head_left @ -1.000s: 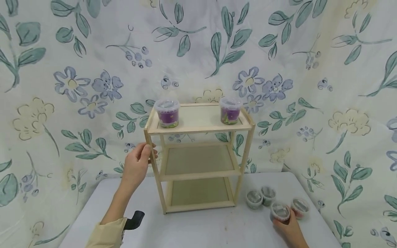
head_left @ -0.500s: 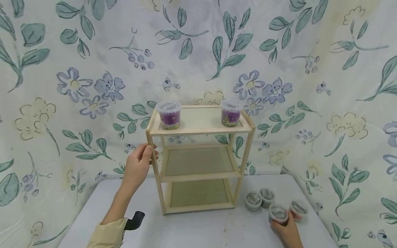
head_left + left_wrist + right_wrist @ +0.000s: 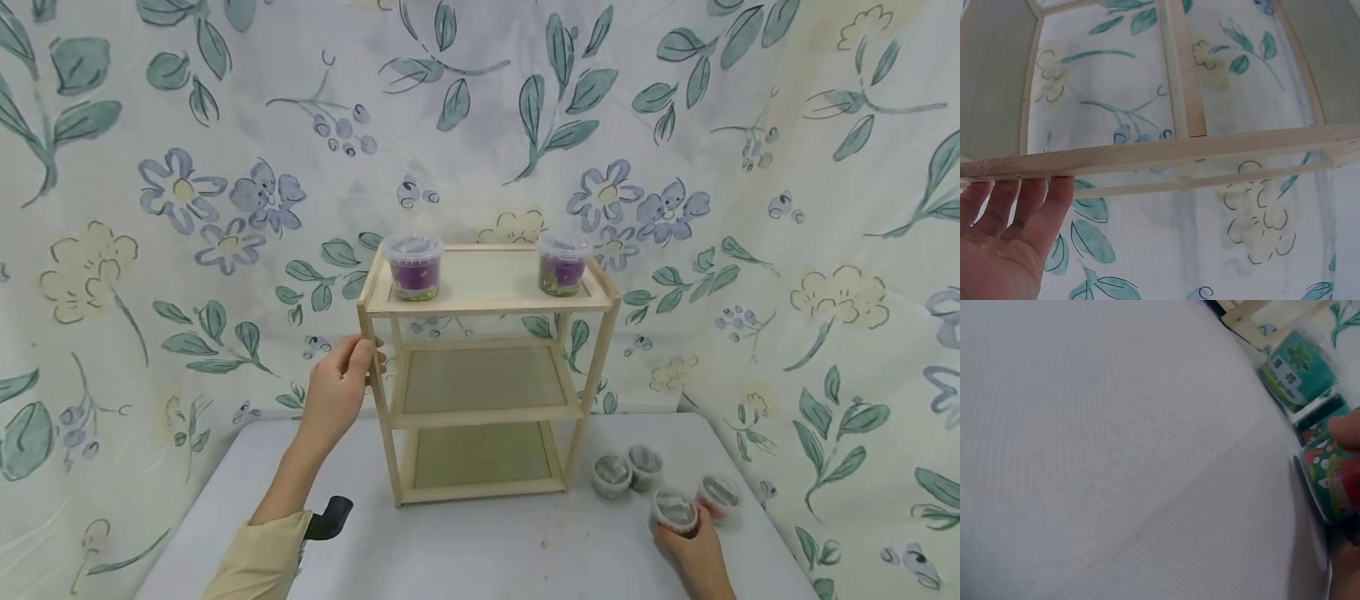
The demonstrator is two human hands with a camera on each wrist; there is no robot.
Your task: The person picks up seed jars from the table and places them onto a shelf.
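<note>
A three-tier wooden shelf rack (image 3: 486, 414) stands on the table. My left hand (image 3: 337, 392) holds its left front post just under the top tier; in the left wrist view the fingers (image 3: 1035, 206) curl behind the wooden bar (image 3: 1147, 153). At the table's right side my right hand (image 3: 697, 554) grips a small plastic tub (image 3: 673, 510) with a clear lid. The right wrist view shows that tub's red, dotted label (image 3: 1335, 478) and my thumb (image 3: 1344, 430) on it. Another reddish tub (image 3: 718, 497) stands close beside it.
Two purple-labelled tubs, one left (image 3: 415, 268) and one right (image 3: 562, 265), sit on the top tier. Two more lidded tubs (image 3: 611, 475) stand together right of the rack, one with a green label (image 3: 1297, 369). A flowered cloth (image 3: 480, 125) hangs behind the white table (image 3: 480, 558).
The view has shifted slightly. My left hand keeps its hold on the post, and my right hand stays on the same tub, with little visible movement.
</note>
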